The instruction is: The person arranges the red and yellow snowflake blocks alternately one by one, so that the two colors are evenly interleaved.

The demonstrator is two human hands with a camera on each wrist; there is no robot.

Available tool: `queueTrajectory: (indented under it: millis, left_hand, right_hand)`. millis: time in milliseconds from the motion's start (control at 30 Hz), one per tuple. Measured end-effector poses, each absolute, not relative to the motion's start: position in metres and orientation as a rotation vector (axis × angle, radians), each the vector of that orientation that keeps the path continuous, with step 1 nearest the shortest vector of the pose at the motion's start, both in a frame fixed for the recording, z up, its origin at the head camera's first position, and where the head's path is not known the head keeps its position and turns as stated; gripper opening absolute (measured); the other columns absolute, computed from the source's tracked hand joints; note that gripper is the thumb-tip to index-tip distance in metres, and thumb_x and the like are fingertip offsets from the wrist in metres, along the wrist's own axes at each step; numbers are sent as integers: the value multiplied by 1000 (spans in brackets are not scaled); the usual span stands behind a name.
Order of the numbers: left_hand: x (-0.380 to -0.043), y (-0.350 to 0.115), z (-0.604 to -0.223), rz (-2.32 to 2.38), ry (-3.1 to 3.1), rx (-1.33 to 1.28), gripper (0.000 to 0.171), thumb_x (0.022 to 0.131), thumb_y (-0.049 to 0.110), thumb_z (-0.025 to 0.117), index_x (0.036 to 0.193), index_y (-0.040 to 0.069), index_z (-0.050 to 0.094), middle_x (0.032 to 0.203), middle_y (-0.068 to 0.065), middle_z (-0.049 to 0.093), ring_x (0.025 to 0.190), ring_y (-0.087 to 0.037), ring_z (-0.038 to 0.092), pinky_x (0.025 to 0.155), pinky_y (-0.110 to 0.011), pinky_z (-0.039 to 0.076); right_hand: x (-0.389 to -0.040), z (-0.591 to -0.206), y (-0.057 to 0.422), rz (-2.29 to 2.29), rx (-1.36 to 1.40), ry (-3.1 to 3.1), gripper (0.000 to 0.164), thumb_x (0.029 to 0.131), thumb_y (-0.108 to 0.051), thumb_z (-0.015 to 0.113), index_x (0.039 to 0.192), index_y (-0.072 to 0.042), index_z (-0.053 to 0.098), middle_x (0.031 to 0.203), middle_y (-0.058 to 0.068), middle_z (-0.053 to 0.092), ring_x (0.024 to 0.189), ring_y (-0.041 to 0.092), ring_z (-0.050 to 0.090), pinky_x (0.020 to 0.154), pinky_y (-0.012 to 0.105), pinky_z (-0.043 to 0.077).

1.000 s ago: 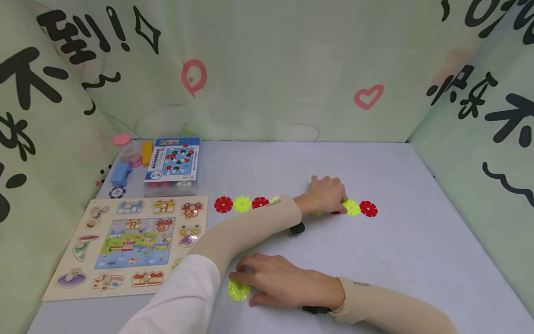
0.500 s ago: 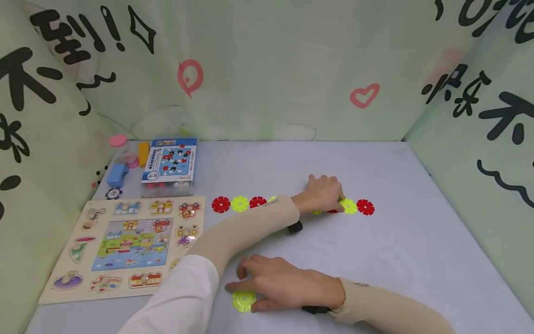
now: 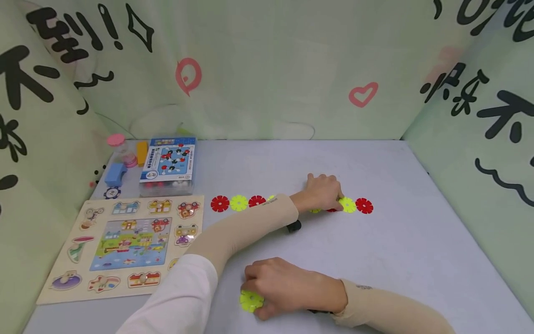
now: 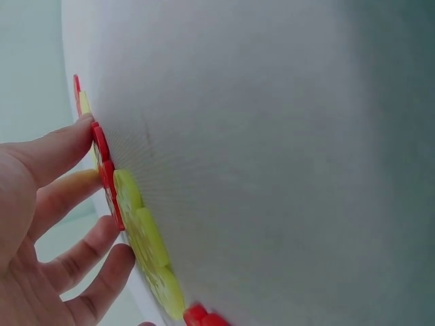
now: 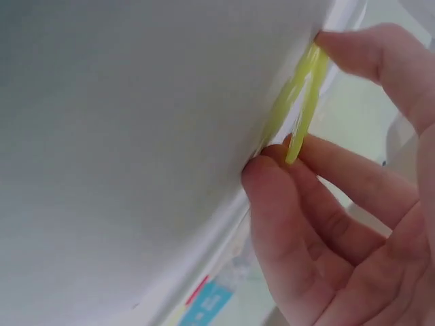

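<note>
My left hand (image 3: 322, 192) reaches over a row of red and yellow-green flower-shaped plastic discs. In the left wrist view its thumb and fingertips rest on a red disc (image 4: 107, 180) and the edge of the yellow-green disc (image 4: 149, 244) beside it. Part of the row is hidden by the forearm. Closer to me, my right hand (image 3: 288, 285) pinches a separate yellow-green disc (image 3: 251, 301) by its edges. In the right wrist view this disc (image 5: 306, 112) stands tilted between thumb and fingers, just above the tabletop.
A wooden picture puzzle board (image 3: 142, 211) lies at the left. Behind it stand a boxed molecule kit (image 3: 168, 160), a blue block (image 3: 115, 174), a yellow block (image 3: 142, 153) and a pink-lidded jar (image 3: 121, 146). Printed curtains (image 3: 271, 69) enclose the table.
My right hand's fingers have curled in around the loose yellow-green disc, which has shifted slightly right. The left hand stays on the row.
</note>
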State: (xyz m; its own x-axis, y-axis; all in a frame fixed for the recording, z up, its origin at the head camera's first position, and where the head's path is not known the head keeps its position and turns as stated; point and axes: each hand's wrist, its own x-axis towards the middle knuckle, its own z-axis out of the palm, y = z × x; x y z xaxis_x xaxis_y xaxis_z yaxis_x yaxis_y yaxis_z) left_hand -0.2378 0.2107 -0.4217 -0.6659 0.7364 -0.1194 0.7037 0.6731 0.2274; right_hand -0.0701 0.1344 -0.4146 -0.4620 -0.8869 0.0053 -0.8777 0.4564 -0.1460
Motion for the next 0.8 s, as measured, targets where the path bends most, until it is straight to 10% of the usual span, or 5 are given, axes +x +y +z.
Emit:
queueTrajectory:
  millis: [400,800]
  left_hand:
    - [-237,211,-422,250,2682,1178,38,82,54,64,119,44,63,106,12,54,94,-11,47,88,-43,34]
    - [-237,210,-420,248,2678,1165,36,82,55,64,116,44,64,103,12,54,93,-10,47,89,-44,33]
  right_hand:
    - [-73,-412,210,-519,-1190,2711,29,70,-37,78,96,-25,73,84,-17,57,72,-5,51,68,10,42]
    - [-95,-392,389,-523,-381,3016,38,67,-33,85,99,-16,74,82,-9,66,67,5,55,57,19,46]
